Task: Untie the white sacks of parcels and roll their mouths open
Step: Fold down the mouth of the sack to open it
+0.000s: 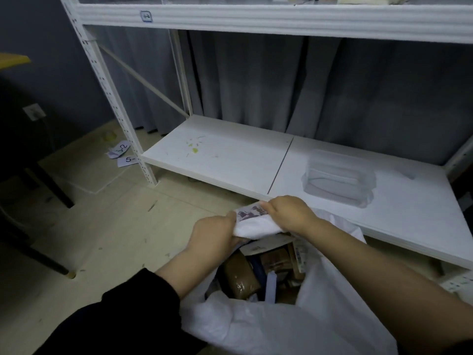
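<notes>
Your left hand (213, 238) and right hand (289, 213) both grip the far rim of the white woven plastic sack (294, 326), fingers curled round its rolled band. Sack stands at the front edge of the white low shelf board (230, 157). Mouth open; brown taped parcels (244, 278) inside.

Upper left, a blue-edged label (146, 16) on the shelf beam (256, 20) seems to read "1-2". On the floor (115, 226) at left lie two papers: the upper slip (122, 149) shows "-2", the lower slip (128, 160) "5-". The print on the white sack (256, 228) is too blurred to read.
</notes>
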